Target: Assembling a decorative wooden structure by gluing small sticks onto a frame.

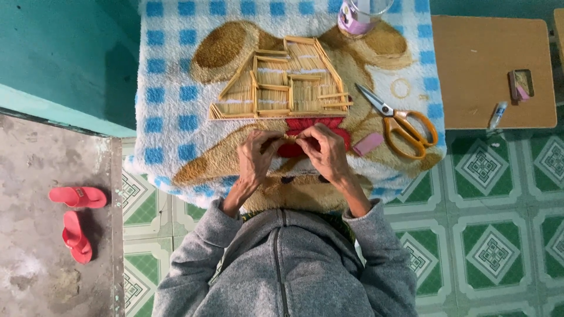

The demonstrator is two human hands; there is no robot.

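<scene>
While both hands, left hand and right hand, pinch what seems a stick, pink packet lies beside.

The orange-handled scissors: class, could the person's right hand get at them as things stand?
Probably yes. The scissors lie flat on the blanket, just off to that hand's side, with only a small pink block lying near the path. But the right hand is busy pinching a thin stick together with the left hand.
</scene>
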